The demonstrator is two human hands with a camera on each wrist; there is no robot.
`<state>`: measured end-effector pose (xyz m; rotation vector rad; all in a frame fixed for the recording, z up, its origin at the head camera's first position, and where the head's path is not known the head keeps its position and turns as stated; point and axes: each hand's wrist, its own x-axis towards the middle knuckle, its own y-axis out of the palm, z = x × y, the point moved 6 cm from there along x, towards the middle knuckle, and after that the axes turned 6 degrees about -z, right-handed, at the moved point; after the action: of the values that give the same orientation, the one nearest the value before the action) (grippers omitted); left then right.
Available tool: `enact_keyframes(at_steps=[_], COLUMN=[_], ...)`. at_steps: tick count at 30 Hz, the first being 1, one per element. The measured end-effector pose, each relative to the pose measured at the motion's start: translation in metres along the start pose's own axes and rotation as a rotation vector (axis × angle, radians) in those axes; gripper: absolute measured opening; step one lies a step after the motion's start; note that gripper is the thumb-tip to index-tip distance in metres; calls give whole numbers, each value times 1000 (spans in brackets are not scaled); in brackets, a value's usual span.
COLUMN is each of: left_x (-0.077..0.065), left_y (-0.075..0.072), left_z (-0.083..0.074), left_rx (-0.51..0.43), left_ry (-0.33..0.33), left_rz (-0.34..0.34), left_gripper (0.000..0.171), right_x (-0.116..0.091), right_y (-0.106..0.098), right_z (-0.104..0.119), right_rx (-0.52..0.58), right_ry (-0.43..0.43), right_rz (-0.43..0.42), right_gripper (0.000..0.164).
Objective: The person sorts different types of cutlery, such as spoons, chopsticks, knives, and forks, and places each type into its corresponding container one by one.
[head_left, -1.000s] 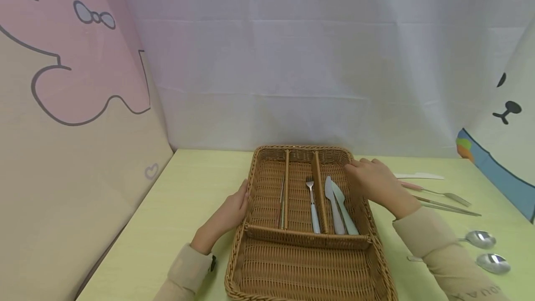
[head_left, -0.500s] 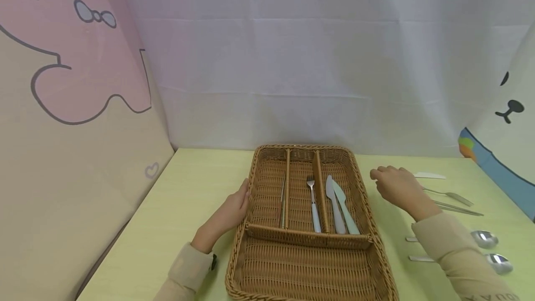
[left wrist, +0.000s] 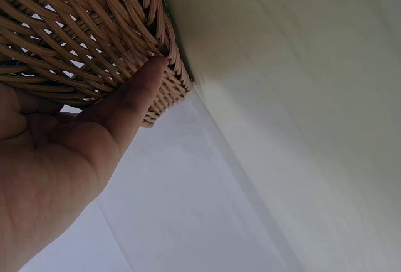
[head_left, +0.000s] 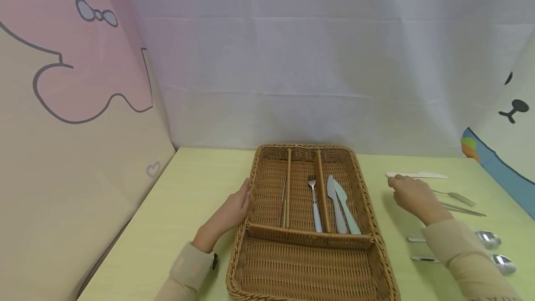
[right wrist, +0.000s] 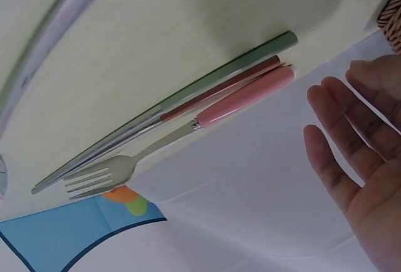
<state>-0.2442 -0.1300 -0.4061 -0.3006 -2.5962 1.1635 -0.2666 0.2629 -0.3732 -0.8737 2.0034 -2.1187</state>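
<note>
One spread, empty right hand (head_left: 413, 197) seems at pick-up, needing to pinch the pink-handled fork (right wrist: 213, 113); the straight-fingered left hand (head_left: 229, 212) touches the wicker basket (head_left: 309, 268).

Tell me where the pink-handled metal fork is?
Right of the brown wicker basket in the head view, the fork lies between the white knife and the red and green chopsticks.

Yellow table (head_left: 196, 180) | wicker basket (head_left: 309, 266) | white knife (head_left: 432, 175), seemingly — pink-handled fork (right wrist: 210, 115) | chopsticks (right wrist: 182, 98) — two spoons (head_left: 488, 239)
</note>
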Motion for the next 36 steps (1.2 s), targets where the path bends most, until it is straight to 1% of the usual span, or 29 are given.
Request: enact_keyframes(at_steps=[3, 8, 10, 14, 17, 19, 21, 23, 26, 30, 36], left_x=[0, 0, 1, 1, 0, 0, 0, 0, 1, 1, 1], left_y=[0, 0, 1, 1, 1, 1, 0, 0, 0, 1, 0], left_z=[0, 0, 0, 1, 1, 1, 0, 0, 0, 0, 0], left_rx=[2, 0, 2, 1, -1, 0, 5, 11, 15, 9, 6], left_ry=[-12, -10, -9, -15, -18, -16, -11, -4, -3, -7, 3], left_rz=[4, 2, 1, 2, 5, 4, 0, -5, -6, 0, -7], left_gripper=[49, 49, 49, 49, 49, 49, 49, 49, 49, 49, 49], right_x=[-5, -9, -11, -14, -16, -17, -19, -21, -23, -26, -26], right_y=[3, 10, 13, 16, 18, 20, 22, 23, 24, 23, 22], right_z=[-5, -11, -14, -19, -22, -24, -26, -28, -29, -29, -29], right_rx=[7, 6, 13, 21, 38, 49, 46, 40, 25, 17, 4], right_ry=[14, 31, 46, 55, 74, 94, 99, 92, 74, 70, 70], right_rz=[27, 86, 108, 117, 120, 133, 141, 134, 107, 78, 77], right_gripper=[13, 19, 11, 6, 19, 21, 17, 12, 13, 13, 12])
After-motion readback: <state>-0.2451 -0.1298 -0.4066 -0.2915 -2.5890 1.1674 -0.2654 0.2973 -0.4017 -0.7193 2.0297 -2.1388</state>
